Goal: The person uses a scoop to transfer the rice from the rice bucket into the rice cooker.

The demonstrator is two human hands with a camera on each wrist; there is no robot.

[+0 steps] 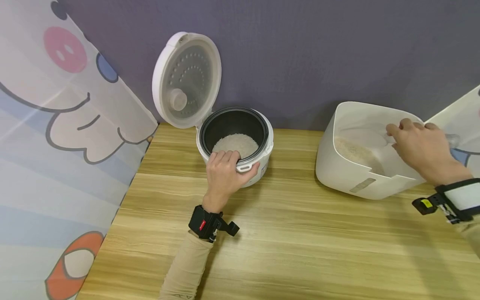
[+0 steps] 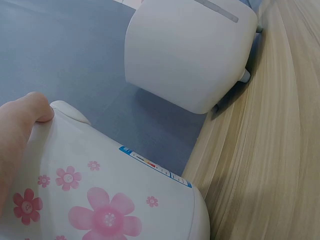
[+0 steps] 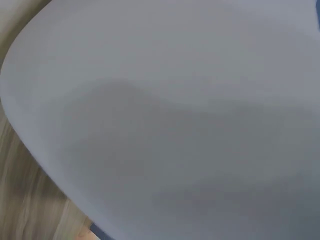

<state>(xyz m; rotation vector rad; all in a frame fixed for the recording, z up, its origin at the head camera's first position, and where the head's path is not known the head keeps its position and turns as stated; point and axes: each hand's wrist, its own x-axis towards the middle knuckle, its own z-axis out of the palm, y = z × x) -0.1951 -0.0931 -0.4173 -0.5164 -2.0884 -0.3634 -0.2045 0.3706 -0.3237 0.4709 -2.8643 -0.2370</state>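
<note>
In the head view my left hand (image 1: 224, 173) grips the front rim of a white rice cooker (image 1: 265, 160). Its fingers curl over the edge and its thumb lies outside, by the latch. White rice (image 1: 236, 143) lies in the dark inner pot (image 1: 234, 116). Over at the right, my right hand (image 1: 423, 146) is above the open top of a white rice bin (image 1: 337, 175), holding a clear plastic scoop (image 1: 453, 140) whose handle end sticks out past the hand. Grains (image 1: 356, 152) lie inside the bin. The bin's pale wall (image 3: 160, 125) fills the right wrist view.
The cooker's lid (image 1: 187, 79) stands raised at its back left. Both containers stand on a wooden table (image 1: 300, 241) against a grey-purple wall (image 1: 281, 54). A cartoon-printed panel (image 1: 56, 146) borders the left side. Pink flowers (image 2: 107, 217) decorate the cooker's side.
</note>
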